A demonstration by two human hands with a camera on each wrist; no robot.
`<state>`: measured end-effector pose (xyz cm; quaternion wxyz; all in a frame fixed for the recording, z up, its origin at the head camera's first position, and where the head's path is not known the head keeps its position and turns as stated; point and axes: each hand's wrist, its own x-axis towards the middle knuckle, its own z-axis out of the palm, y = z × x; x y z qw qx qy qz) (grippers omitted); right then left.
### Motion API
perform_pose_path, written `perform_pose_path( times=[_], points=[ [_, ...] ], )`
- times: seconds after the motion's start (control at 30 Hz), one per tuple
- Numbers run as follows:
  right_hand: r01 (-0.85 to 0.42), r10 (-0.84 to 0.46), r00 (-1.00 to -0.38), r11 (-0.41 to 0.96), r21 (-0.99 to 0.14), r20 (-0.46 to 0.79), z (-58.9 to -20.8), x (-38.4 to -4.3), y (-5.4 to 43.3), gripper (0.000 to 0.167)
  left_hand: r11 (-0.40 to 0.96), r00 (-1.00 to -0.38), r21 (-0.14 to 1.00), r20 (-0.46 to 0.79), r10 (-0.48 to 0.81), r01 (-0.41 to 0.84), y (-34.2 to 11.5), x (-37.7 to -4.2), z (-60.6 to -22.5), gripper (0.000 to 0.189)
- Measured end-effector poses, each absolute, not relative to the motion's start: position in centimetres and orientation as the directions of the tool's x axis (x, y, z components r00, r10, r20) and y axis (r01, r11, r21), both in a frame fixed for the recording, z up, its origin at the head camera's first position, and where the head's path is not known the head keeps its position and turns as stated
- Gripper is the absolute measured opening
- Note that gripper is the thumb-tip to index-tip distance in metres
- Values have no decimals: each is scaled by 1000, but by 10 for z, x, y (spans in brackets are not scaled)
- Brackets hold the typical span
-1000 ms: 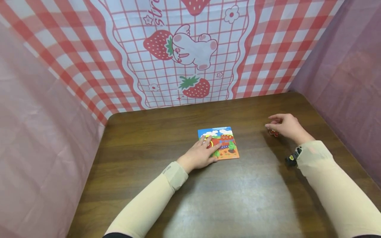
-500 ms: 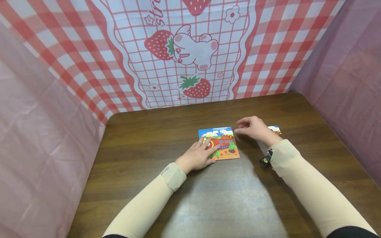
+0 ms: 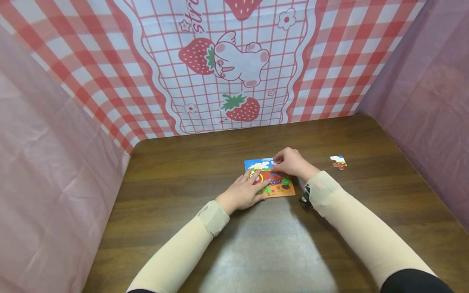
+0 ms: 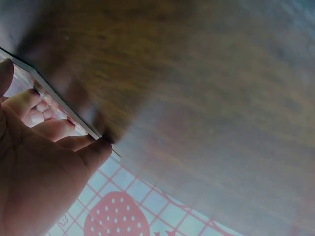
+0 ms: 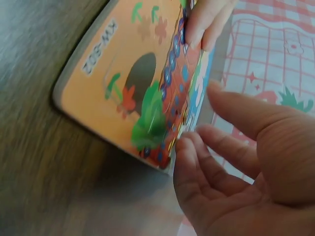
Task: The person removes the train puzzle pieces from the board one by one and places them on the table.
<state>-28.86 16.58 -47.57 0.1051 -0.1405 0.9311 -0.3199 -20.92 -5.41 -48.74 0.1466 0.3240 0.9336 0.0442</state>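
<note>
A small picture puzzle board point(image 3: 287, 193) lies on the table, showing a red train, blue sky, clouds and orange ground. My left hand point(image 3: 242, 191) rests over its left part, fingers spread across the picture; in the left wrist view the fingers reach along the board's thin edge point(image 4: 64, 105). Over the upper right part is my right hand point(image 3: 294, 165), thumb and fingers bent and set apart. Its fingertips point(image 5: 186, 140) come right up to the picture in the right wrist view, with nothing seen between thumb and fingers. A loose jigsaw piece point(image 3: 338, 160), white, blue and red, lies farther right.
The brown wooden table point(image 3: 168, 183) runs back to a red checked strawberry cloth point(image 3: 242, 65). Pink curtains point(image 3: 55, 175) hang at both sides. A small black device point(image 3: 305, 199) is strapped to the right wrist.
My right hand has moved left from the loose jigsaw piece to the puzzle board, leaving that piece uncovered on the table. The left hand keeps its place on the board.
</note>
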Motion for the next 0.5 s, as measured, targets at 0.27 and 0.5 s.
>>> perform_pose_path(
  times=[0.27, 0.5],
  points=[
    [-242, -331, -941, 811, -533, -76, -474, -289, 154, 35, 775, -745, 133, -216, 631, 618, -54, -209, -487, 60],
    [-184, -272, -957, 838, -514, -101, -470, -289, 143, 27, 777, -748, 119, -212, 629, 619, -53, -207, -485, 60]
  ],
)
